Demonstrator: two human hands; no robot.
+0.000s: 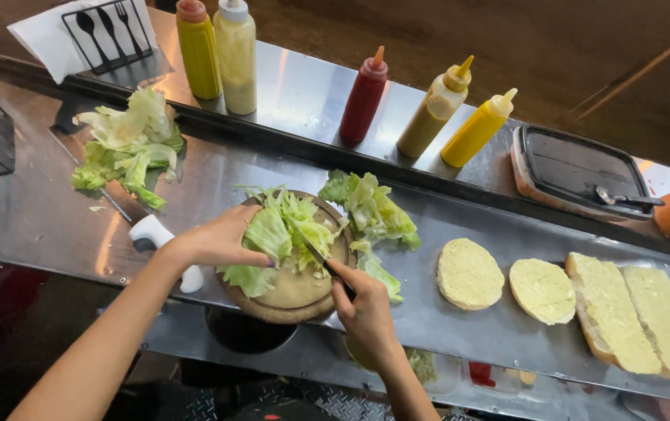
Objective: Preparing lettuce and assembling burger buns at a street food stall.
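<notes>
My left hand (218, 242) presses down on a pile of green lettuce leaves (284, 230) lying on a round wooden cutting board (292, 296). My right hand (362, 308) grips a knife (321, 261) whose blade rests across the lettuce on the board. More cut lettuce (374, 210) lies just past the board on the steel counter (39, 218). Another heap of lettuce leaves (128, 144) sits at the far left.
Two round bun halves (469, 273) (542, 290) and long bread slices (635, 312) lie at the right. Several squeeze bottles (364, 95) stand on the raised shelf, with a lidded container (576, 171) and a napkin holder (105, 31). A white-handled tool (156, 234) lies by my left wrist.
</notes>
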